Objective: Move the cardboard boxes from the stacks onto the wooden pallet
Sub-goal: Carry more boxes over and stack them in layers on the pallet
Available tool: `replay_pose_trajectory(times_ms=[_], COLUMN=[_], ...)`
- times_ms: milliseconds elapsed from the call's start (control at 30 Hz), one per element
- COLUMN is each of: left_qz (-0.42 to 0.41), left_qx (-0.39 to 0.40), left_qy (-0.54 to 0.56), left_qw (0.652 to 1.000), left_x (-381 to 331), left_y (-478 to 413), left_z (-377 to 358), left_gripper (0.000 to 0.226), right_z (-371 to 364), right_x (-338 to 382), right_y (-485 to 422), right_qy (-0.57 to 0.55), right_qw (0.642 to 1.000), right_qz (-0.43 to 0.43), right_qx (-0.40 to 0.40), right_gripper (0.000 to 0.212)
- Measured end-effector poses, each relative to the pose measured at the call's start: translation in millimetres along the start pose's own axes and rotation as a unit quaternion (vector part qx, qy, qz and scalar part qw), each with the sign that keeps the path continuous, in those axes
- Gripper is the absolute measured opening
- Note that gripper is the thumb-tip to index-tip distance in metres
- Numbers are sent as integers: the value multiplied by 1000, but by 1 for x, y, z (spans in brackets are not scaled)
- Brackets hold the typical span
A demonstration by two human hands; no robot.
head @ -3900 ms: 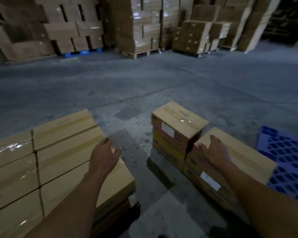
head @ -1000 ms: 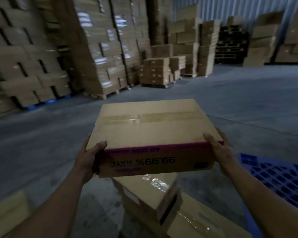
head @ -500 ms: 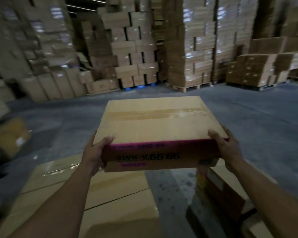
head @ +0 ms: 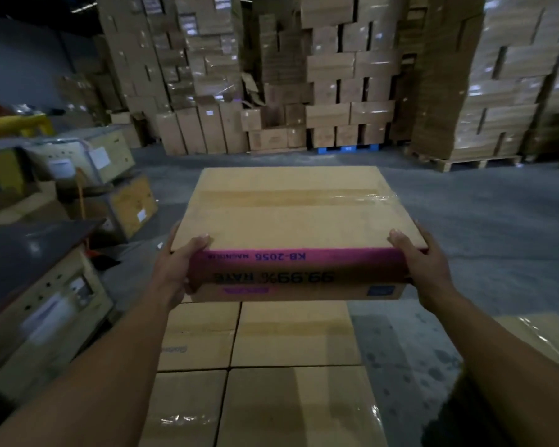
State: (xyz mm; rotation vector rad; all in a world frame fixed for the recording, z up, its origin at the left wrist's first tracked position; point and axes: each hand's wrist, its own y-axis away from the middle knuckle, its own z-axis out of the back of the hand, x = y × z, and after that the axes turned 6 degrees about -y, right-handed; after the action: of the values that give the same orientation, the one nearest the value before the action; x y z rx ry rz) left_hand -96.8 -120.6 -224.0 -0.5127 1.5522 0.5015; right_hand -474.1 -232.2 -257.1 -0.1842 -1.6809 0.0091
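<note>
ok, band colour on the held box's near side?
Magenta band with dark print, head view.

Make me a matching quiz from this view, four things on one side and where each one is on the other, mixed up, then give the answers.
Things:
1. held box
2. left hand
3. right hand
4. blue pallet

Places:
A. under a far stack
B. on the box's right end
C. in the air above a layer of boxes
D. on the box's left end

Pairs: 1-C, 2-D, 3-B, 4-A
</note>
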Motion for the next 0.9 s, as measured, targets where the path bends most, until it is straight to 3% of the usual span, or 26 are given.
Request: replay_pose_trajectory(times_ms=[133, 233, 300, 433, 533, 667, 733, 900], left_qz=[-3, 27, 32, 51, 65, 89, 94, 112], left_qx=[-43, -69, -71, -58, -60, -41, -36, -12], left_qy=[-15, -38, -31, -57, -64, -65, -71, -92], left_qw=[999, 997, 997, 995, 994, 993, 992, 989], left_x=[7, 18, 26, 50, 63, 84, 98, 141], left_y=[-65, -112, -141, -189, -223, -267, -292, -358], left_z=[-2, -8, -9, -7, -7, 1, 11, 45], left_gripper=[56, 34, 26, 48, 36, 26, 30, 47], right_z=[-50, -82, -100, -129, -148, -174, -191, -239], right_x=[-30, -55, -70, -97, -116, -137, -150, -194], right_y=[-56, -100, -126, -162, -182, -193, -196, -200], right_qy=[-13, -3, -2, 0, 1, 3, 9, 24], right_qw=[1000, 999, 999, 998, 998, 998, 998, 991], right_qz=[-5, -14, -14, -48, -61, -67, -66, -131], right_qx=[18, 38, 43, 37, 30, 18, 6, 12], right_gripper=[57, 39, 42, 34, 22, 31, 38, 29])
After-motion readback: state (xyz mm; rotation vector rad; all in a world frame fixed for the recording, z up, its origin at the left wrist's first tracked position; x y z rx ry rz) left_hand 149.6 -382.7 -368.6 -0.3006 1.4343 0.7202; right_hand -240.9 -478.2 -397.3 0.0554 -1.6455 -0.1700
